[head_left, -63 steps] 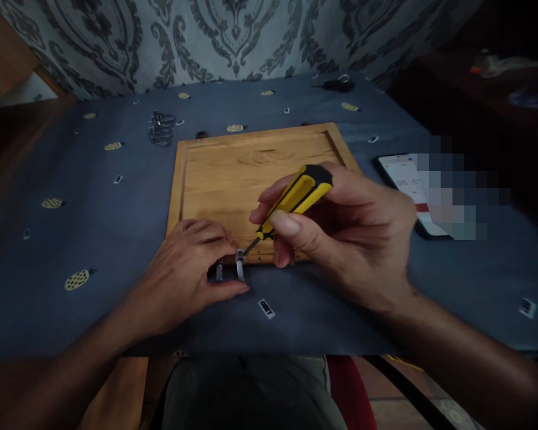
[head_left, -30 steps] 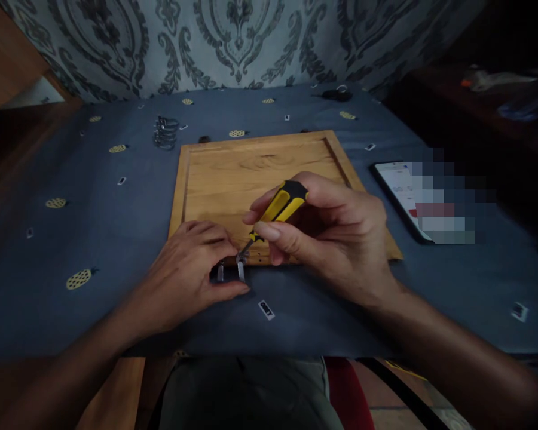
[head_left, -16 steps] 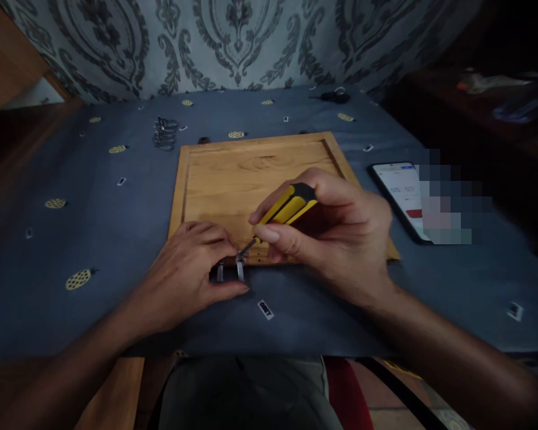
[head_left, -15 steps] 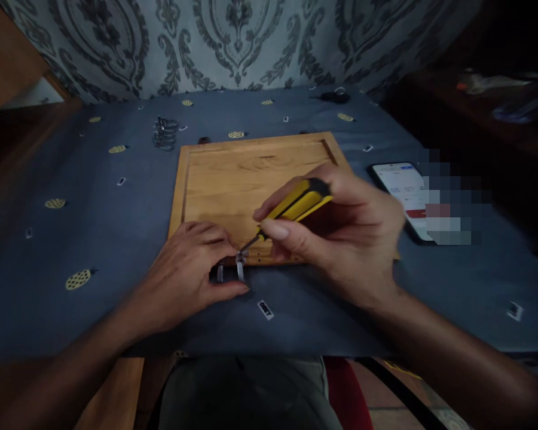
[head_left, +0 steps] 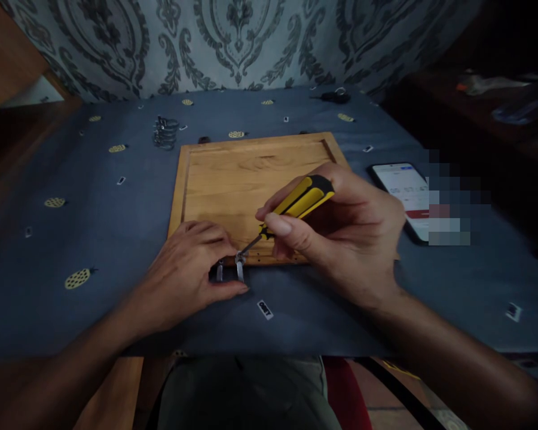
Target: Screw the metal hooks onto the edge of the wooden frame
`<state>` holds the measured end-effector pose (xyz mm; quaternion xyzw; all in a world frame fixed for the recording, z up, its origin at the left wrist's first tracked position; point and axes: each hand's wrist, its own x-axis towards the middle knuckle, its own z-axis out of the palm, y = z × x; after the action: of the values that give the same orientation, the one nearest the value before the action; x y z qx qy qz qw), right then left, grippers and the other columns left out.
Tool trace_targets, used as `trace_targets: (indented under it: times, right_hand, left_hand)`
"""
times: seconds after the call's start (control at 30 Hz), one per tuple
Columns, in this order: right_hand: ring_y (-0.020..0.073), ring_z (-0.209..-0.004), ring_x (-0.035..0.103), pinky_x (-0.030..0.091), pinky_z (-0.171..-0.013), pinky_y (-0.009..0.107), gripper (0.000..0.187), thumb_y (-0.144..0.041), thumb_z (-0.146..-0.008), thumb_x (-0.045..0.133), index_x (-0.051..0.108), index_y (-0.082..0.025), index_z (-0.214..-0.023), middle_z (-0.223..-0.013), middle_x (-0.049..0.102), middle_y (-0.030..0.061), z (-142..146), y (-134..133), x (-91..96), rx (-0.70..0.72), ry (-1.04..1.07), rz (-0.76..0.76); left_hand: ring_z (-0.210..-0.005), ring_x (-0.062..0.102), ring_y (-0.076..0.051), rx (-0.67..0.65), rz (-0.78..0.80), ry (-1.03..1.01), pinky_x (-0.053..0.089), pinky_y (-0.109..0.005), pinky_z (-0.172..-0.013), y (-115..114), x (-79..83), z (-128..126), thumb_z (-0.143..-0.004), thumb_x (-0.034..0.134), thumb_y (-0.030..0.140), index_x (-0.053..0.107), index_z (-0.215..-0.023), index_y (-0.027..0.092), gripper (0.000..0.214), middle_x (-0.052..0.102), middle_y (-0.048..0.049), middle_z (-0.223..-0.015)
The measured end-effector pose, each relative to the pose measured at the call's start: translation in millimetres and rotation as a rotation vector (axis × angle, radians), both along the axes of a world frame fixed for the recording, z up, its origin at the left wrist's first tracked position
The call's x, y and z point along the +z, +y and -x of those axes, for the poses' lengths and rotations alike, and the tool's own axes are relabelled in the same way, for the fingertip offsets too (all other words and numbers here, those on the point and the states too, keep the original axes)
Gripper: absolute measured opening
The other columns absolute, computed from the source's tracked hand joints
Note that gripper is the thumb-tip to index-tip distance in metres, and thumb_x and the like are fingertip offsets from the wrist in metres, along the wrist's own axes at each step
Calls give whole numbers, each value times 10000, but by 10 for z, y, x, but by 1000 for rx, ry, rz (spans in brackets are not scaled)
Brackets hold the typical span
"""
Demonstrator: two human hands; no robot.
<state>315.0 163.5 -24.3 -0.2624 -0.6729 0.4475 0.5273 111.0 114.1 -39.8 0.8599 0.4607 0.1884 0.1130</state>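
Observation:
A wooden board with a raised rim lies on the cloth-covered table. At its near edge are two metal hooks; the right-hand metal hook hangs over the edge. My left hand closes around this spot, with the index fingertip at the hook's top and the thumb by its lower end. My right hand grips the yellow and black handle of a screwdriver. The screwdriver slants down to the left, its tip at the top of that hook. Small dark holes run along the board's near edge, right of the tip.
Several metal hooks lie beyond the board's far left corner. A phone with a lit screen rests at the right, partly pixelated. Keys or a similar dark item lie near the patterned curtain at the back.
The screwdriver's handle has turned a little in my right hand and shifted slightly right. Its tip stays at the hook, and my left hand holds its place.

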Motion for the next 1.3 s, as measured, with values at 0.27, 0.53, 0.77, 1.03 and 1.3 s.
trace_targets:
  times: [0.27, 0.53, 0.77, 1.03, 1.3]
  right_hand:
    - [74, -546, 605, 535, -452, 187, 290, -378, -852, 837, 605, -219, -781, -743, 641, -43, 2, -2, -4, 42, 12, 25]
    - [73, -529, 602, 519, -454, 203, 252, -323, -810, 881, 650, -223, -807, -777, 657, -49, 3, -4, -27, 60, 3, 41]
    - [71, -587, 611, 538, -515, 199, 200, -365, -910, 781, 671, -198, -914, -843, 665, -27, 3, 7, 9, 184, -56, 30]
    - [85, -617, 632, 539, -553, 197, 164, -361, -970, 709, 720, -201, -1001, -833, 671, -25, 4, 49, 55, 224, -185, -55]
    - [95, -604, 628, 528, -586, 211, 287, -423, -1006, 645, 681, -191, -842, -718, 657, -29, -12, 104, 130, 250, -299, -112]
  left_hand:
    - [-1001, 706, -316, -2, -7, -4, 548, -479, -866, -7, 2, -5, -781, 895, 368, 761, -1019, 153, 348, 765, -102, -1104]
    - [-995, 705, -322, -2, 8, 21, 561, -493, -862, -3, 40, -19, -785, 889, 354, 760, -957, 152, 295, 765, -103, -1071]
    - [-974, 703, -322, -6, -6, -1, 558, -501, -867, 1, 39, -27, -784, 889, 340, 769, -978, 157, 291, 761, -93, -1029]
    - [-1005, 698, -309, -10, 3, -24, 549, -485, -888, 0, 41, -17, -803, 872, 330, 761, -1042, 203, 292, 757, -58, -1024]
    - [-1097, 688, -310, 4, 8, -24, 536, -485, -959, -5, 7, -3, -812, 862, 346, 754, -1048, 216, 290, 755, -59, -1126]
